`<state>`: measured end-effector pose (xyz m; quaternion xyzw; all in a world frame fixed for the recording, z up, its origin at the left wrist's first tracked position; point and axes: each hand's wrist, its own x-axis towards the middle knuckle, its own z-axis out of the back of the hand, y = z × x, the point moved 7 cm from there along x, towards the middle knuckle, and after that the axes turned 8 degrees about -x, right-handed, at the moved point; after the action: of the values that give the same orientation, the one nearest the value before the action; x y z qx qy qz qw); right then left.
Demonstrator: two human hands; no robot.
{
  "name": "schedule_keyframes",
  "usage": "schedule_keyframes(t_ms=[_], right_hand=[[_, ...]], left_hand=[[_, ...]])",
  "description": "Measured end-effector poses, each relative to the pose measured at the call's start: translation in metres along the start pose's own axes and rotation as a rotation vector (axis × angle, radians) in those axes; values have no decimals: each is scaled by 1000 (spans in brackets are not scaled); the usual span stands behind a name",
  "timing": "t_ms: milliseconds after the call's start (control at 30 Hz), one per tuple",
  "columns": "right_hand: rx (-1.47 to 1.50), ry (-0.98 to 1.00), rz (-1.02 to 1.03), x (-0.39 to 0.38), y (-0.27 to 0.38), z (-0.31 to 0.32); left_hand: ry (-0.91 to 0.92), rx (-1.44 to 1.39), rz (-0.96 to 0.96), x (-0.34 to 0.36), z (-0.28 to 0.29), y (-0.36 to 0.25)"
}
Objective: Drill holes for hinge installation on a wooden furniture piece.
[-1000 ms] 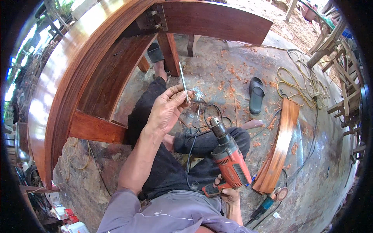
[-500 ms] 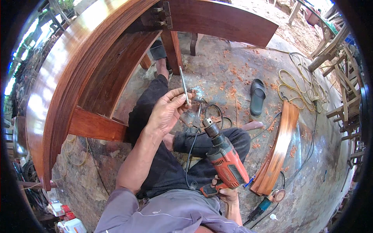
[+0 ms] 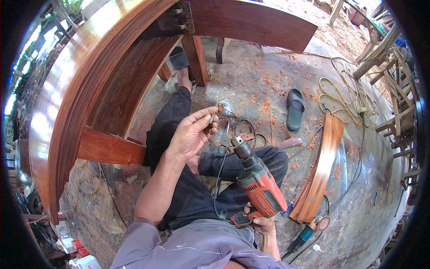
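Observation:
My left hand point(image 3: 190, 134) is raised above my legs, thumb and fingers pinching a slim metal drill bit point(image 3: 212, 119). Only a short stretch of the bit shows, seen nearly end-on. In front of my belly, my right hand point(image 3: 264, 223) grips the handle of a red and black power drill point(image 3: 263, 190). The drill tilts up and to the left, and its chuck point(image 3: 241, 145) has no bit showing in it. Beyond the chuck, a pair of pliers point(image 3: 226, 136) lies on the floor beside a looped black cable point(image 3: 245, 122).
A curved, polished wooden furniture frame point(image 3: 107, 89) rises at the left and far side. To the right lie curved wooden boards point(image 3: 323, 166), an angle grinder point(image 3: 309, 235), a dark slipper point(image 3: 295, 110) and a coiled yellow cord point(image 3: 342, 101). Wood shavings point(image 3: 266, 105) litter the concrete floor.
The drill bit in my left hand has swung from standing upright and lengthwise in view to nearly end-on. My right hand and the drill stay almost where they were.

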<state>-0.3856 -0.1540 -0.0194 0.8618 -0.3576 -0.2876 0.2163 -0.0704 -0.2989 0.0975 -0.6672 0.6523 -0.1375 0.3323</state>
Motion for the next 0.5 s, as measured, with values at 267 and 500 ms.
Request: schedule_keyframes(t_ms=[267, 500], right_hand=[[17, 3, 27, 2, 0, -1], [25, 26, 59, 0, -1, 1]], left_hand=[[-70, 251, -195, -8, -9, -16], [-14, 165, -217, -6, -13, -15]])
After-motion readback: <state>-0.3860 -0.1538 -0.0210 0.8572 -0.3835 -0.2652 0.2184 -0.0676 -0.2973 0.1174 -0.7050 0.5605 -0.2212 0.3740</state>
